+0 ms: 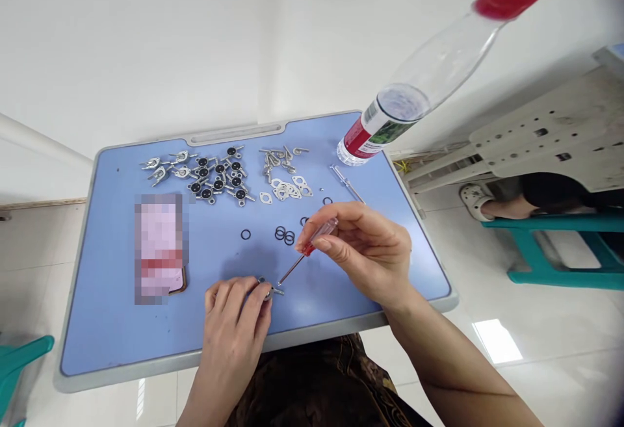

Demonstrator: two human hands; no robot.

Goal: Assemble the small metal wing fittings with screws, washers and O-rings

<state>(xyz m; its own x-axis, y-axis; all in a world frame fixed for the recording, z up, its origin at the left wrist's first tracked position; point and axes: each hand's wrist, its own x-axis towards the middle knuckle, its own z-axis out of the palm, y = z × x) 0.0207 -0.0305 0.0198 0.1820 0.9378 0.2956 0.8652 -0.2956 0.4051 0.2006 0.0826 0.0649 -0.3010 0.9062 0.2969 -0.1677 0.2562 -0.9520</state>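
Near the front edge of the blue table (195,323), my left hand (238,313) is closed on a small metal part (268,292), mostly covered by the fingers. My right hand (365,248) pinches the clear and red handle of a small screwdriver (292,270). Its shaft slants down to the left, and the tip is just beside the metal part; whether they touch I cannot tell. Several black rings (280,233) lie beyond the hands, one ring (246,234) apart from the others. Flat metal gaskets (287,190) are piled farther back.
Metal parts with black discs (219,177) stand back left, with small levers (273,157) to their right. A phone (158,245), blurred, lies left. A tall bottle (375,128) and a metal tool (347,183) are at right. A person's foot (478,203) shows by a green stool (560,222).
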